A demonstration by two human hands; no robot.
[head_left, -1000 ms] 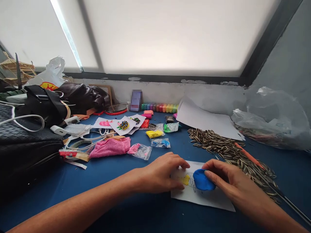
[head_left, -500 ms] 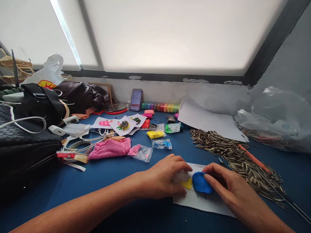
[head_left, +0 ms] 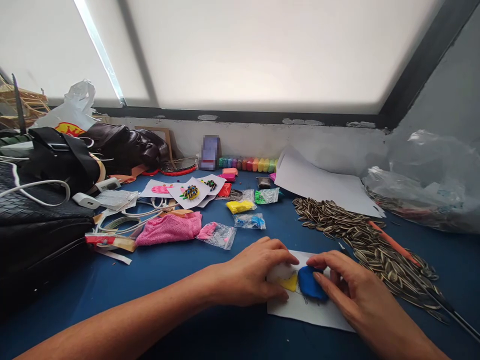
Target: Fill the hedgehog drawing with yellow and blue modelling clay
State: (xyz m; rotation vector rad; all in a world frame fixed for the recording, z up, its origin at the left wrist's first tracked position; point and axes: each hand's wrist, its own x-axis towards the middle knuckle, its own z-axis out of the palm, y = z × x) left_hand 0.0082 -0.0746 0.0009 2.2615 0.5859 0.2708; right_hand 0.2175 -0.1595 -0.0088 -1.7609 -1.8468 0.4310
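Observation:
On a small sheet of white paper (head_left: pixel 296 310) lies a flat blue piece of modelling clay (head_left: pixel 311 283), beside a smaller yellow piece of clay (head_left: pixel 288 283) and some drawn pencil lines. The thumb and fingers of my right hand (head_left: pixel 348 280) pinch the blue clay at its upper and right side. My left hand (head_left: pixel 258 272) rests over the left part of the paper. Its thumb and index finger are spread around the yellow clay, which they partly hide, and they grip nothing.
Sunflower seeds (head_left: pixel 375 245) are heaped at the right, with an orange stick (head_left: pixel 393 243) on them. Clay packets, including a yellow one (head_left: pixel 240 206), and decorated cards (head_left: pixel 189 192) lie ahead. A pink cloth (head_left: pixel 168 229) and black bags (head_left: pixel 41 210) are at the left.
My right hand has shifted slightly left, its fingers reaching further over the top of the blue clay, whose outline looks a little different. My left hand has barely moved.

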